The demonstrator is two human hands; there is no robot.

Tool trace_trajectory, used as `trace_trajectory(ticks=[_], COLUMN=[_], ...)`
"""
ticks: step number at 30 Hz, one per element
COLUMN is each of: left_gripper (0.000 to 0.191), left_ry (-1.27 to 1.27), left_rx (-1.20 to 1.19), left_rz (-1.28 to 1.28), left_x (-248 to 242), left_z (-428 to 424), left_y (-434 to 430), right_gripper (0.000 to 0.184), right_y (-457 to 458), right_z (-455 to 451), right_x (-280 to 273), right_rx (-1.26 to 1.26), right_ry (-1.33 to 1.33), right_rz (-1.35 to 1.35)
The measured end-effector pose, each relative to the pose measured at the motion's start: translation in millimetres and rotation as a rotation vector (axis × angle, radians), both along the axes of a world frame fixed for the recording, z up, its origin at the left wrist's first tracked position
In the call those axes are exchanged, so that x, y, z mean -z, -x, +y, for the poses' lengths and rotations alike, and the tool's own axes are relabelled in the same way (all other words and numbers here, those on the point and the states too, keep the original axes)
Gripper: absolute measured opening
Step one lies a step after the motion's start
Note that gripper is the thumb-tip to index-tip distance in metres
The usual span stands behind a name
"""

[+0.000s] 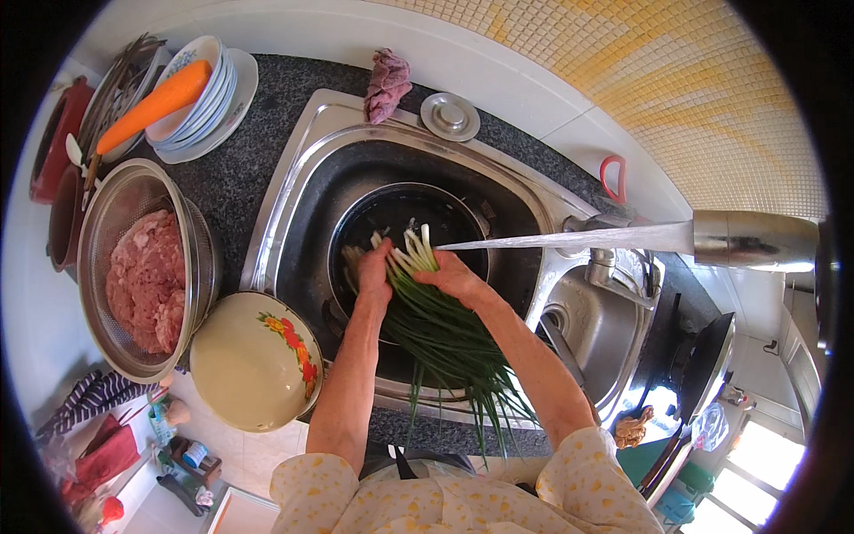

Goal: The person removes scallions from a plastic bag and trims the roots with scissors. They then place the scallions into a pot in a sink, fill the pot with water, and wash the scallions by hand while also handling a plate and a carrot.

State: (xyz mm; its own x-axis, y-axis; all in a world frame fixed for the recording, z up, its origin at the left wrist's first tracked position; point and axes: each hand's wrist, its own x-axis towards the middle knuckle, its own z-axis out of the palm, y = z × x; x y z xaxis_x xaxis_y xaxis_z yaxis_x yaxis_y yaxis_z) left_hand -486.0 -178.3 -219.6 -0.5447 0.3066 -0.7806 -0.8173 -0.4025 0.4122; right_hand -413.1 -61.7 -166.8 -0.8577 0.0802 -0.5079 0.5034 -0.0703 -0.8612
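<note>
Both of my hands hold a large bunch of long green chives or thin scallions over the big sink basin. My left hand grips the pale stems at one side, and my right hand is closed around the white ends at the other. The green leaves hang over the sink's front edge. Under the white ends is a round dark pan, partly hidden by the bunch. Water pours from the metal faucet at the right and reaches the stems beside my right hand.
Left of the sink stand a colander of ground meat, a cream enamel basin and stacked dishes with an orange-handled tool on top. Behind the sink lie a cloth and a metal lid. A small basin adjoins at right.
</note>
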Motion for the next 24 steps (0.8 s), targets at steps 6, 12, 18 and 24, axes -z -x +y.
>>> trace_trajectory(ticks=[6, 12, 18, 24], left_gripper=[0.016, 0.011, 0.011, 0.008], left_ry=[0.201, 0.116, 0.057, 0.154], left_rx=[0.200, 0.400, 0.388, 0.221], left_rz=[0.170, 0.285, 0.391, 0.249], left_x=[-15, -14, -7, -9], left_z=[-3, -5, -1, 3], left_y=[2, -7, -18, -17], right_gripper=[0.035, 0.028, 0.029, 0.023], right_y=[3, 5, -5, -12], right_z=[5, -13, -17, -10], right_x=[21, 3, 4, 0], right_rx=[0.286, 0.280, 0.270, 0.123], right_ry=[-0.207, 0.044, 0.112, 0.073], right_rz=[-0.137, -0.091, -0.057, -0.080])
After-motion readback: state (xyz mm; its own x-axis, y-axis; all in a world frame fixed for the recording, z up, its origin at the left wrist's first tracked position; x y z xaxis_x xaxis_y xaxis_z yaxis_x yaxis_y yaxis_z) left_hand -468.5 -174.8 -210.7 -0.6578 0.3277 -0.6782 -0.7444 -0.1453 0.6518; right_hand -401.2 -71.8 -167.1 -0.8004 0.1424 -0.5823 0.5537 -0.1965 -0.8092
